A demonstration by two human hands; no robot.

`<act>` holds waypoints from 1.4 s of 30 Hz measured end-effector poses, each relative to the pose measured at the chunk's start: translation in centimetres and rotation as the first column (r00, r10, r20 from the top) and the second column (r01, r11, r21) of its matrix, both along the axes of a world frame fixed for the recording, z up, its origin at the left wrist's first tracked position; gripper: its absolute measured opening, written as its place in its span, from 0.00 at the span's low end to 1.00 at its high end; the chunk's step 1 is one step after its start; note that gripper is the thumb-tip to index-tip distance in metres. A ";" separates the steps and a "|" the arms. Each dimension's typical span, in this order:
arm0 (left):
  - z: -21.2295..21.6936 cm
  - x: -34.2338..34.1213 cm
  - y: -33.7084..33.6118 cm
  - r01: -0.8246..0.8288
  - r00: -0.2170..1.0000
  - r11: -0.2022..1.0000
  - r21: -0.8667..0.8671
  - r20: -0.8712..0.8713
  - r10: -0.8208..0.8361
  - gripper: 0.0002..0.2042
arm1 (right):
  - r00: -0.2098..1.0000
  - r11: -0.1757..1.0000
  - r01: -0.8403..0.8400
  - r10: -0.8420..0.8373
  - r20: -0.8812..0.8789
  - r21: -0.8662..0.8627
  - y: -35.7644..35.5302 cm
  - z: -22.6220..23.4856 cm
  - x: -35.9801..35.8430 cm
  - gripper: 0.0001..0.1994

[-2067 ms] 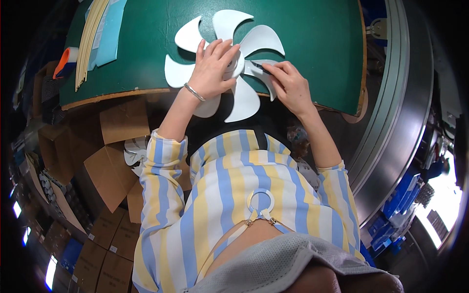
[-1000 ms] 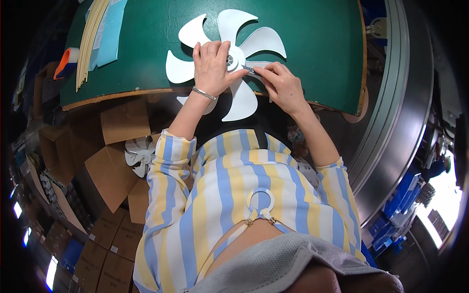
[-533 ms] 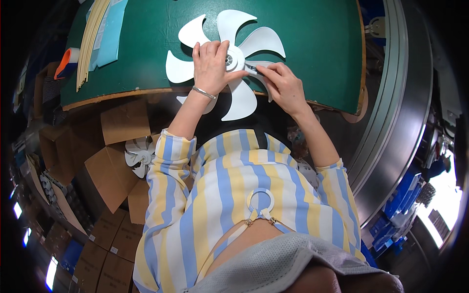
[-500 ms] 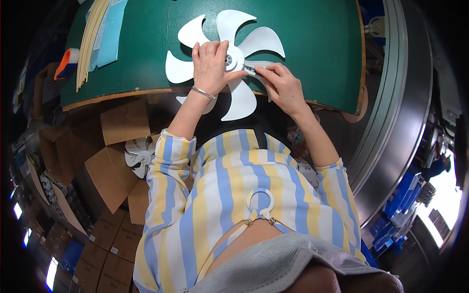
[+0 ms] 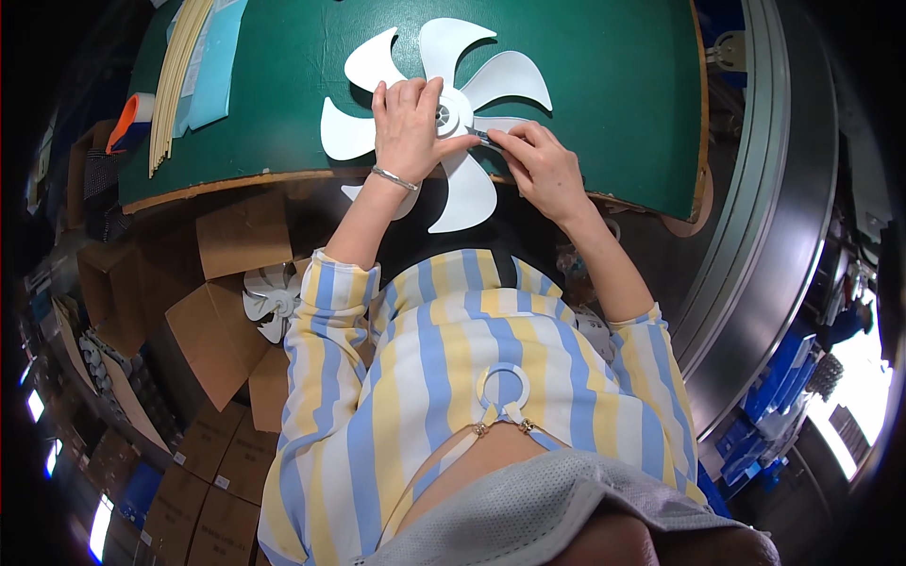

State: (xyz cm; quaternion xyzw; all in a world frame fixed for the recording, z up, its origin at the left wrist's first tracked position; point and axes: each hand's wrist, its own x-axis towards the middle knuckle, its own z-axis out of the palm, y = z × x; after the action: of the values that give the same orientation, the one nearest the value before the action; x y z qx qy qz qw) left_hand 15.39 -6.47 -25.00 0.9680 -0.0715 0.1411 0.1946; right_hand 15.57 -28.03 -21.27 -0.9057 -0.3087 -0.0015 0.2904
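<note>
A white plastic fan blade wheel (image 5: 458, 61) with several curved blades lies face up on a green table, its lower blades reaching past the near edge. My left hand (image 5: 408, 123) grips it left of the round hub (image 5: 449, 115), the thumb stretched across below the hub. In my right hand (image 5: 540, 165), thumb and fingers pinch a small slim grey tool (image 5: 479, 135), possibly a knife. Its tip meets the fan by the hub's lower right, close to my left thumb. My fingers hide most of the tool.
The green table (image 5: 623, 85) ends in a worn wooden edge. Pale thin strips (image 5: 179, 80), blue sheets (image 5: 215, 80) and an orange-edged roll (image 5: 130, 121) lie at its left. Below left, an open cardboard box (image 5: 222, 325) holds another white fan (image 5: 274, 300). A metal rail (image 5: 755, 189) runs along the right.
My right hand has shifted very slightly to the left and up with the small tool, toward the hub. My left hand and the fan stay put.
</note>
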 end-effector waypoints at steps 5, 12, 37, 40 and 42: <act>0.0 0.0 0.0 -0.004 1.000 1.000 0.008 0.010 0.004 0.43 | 1.000 1.000 -0.001 0.002 0.031 -0.014 0.2 0.2 -0.2 0.16; 0.0 0.0 -0.3 -0.030 0.999 1.000 0.001 0.014 0.030 0.42 | 0.996 0.999 0.050 -0.050 0.078 0.008 0.2 0.0 -0.6 0.17; 1.1 -0.8 1.7 0.115 0.982 0.993 0.008 -0.153 -0.113 0.48 | 0.970 0.970 -0.241 0.241 0.014 0.023 -0.1 -0.7 1.0 0.21; 1.2 -0.8 1.7 0.113 0.983 0.994 0.009 -0.148 -0.110 0.48 | 0.968 0.968 -0.249 0.249 0.023 0.028 0.0 -0.6 1.1 0.22; 1.1 -0.8 1.7 0.108 0.983 0.994 0.006 -0.149 -0.106 0.47 | 0.968 0.968 -0.250 0.249 0.019 0.030 0.1 -0.5 1.1 0.22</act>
State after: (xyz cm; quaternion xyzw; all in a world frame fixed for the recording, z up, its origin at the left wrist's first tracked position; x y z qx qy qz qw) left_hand 14.57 -4.78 -23.90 0.9720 -0.1098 0.0576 0.1999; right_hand 16.66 -27.95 -21.79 -0.8550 -0.4222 0.0232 0.3005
